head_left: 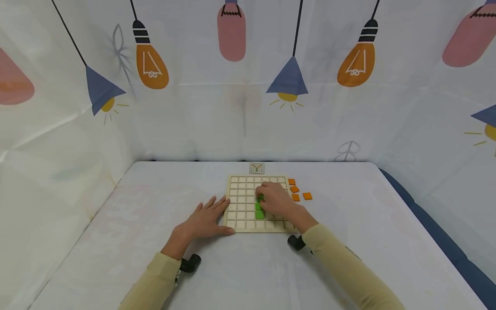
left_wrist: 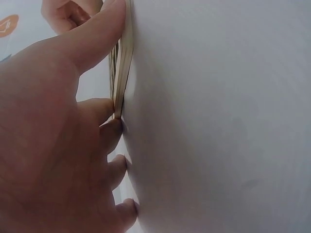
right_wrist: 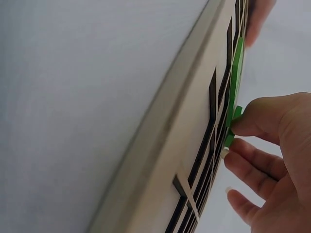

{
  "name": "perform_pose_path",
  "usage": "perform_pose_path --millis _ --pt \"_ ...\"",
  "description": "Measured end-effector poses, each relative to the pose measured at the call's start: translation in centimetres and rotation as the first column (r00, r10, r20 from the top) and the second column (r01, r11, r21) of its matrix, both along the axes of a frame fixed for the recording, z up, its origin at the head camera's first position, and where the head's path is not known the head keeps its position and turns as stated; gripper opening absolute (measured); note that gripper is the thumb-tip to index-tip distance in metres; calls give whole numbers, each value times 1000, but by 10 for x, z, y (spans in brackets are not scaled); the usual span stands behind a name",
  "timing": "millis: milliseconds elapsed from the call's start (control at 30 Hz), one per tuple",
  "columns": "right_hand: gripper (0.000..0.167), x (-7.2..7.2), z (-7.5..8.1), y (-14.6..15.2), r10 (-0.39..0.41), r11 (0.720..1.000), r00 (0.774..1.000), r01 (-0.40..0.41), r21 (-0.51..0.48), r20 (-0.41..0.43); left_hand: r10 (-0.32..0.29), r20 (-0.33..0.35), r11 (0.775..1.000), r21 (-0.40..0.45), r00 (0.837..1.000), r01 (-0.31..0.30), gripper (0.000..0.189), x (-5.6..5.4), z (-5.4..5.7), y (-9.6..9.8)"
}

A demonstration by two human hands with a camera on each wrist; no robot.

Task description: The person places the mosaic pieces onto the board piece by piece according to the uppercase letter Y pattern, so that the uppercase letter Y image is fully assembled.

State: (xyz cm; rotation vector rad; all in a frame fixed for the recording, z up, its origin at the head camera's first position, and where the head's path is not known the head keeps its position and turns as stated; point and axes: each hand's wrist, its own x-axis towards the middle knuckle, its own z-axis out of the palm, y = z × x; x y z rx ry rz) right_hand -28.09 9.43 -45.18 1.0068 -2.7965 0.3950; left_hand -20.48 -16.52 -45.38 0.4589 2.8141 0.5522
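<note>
A pale wooden board [head_left: 241, 186] with a square grid lies on the white table. Two green square tiles [head_left: 259, 214] sit one above the other in a column near its middle. Just above them my right hand [head_left: 276, 199] pinches another green tile [right_wrist: 237, 113] between thumb and fingers, at the board's surface; the fingers partly cover it in the head view. With fingers spread, my left hand [head_left: 203, 221] rests along the board's left side, thumb at the near left corner. The left wrist view shows that thumb against the board's edge [left_wrist: 125, 53].
Several loose orange tiles [head_left: 307, 196] lie to the right of the board, some close to its edge. Behind the board is a small card [head_left: 256, 168] with a grid pattern. A white cloth wall [head_left: 248, 125] printed with lamps stands at the table's back.
</note>
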Motion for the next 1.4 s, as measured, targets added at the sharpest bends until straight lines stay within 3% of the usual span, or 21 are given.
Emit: perform_pose_path --millis 300,1100,1400 --pt "15 -1 -4 -2 20 1000 999 -21 -10 -42 6 11 1000 -5 1000 -6 98 -1 -2 -1" --pt "15 -1 -4 -2 14 999 1000 -13 -32 20 6 9 1000 0 1000 -6 98 0 -3 -1" --pt "14 -2 -1 -2 6 1000 1000 -6 2 18 2 0 1000 2 1000 -2 97 -1 -2 0"
